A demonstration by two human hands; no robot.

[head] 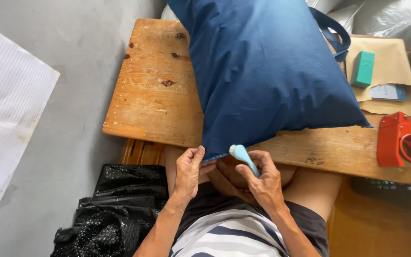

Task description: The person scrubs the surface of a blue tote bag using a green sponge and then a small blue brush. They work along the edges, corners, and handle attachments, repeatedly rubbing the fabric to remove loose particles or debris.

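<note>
A big dark blue pillow [262, 71] lies on a worn wooden table [153, 100], its near corner hanging over the front edge. My left hand [189, 171] pinches that near corner of the blue fabric. My right hand [262, 178] grips a small light blue tool with a rounded pale head [241, 154], whose head touches the pillow's lower edge right beside the pinched corner.
A red tape dispenser [400, 140] stands at the table's right front. Behind it lie a brown envelope [388, 57], a teal block [362, 69] and a small card [388, 92]. Black bubble wrap [110, 209] sits on the grey floor at left, with white paper [5, 109] further left.
</note>
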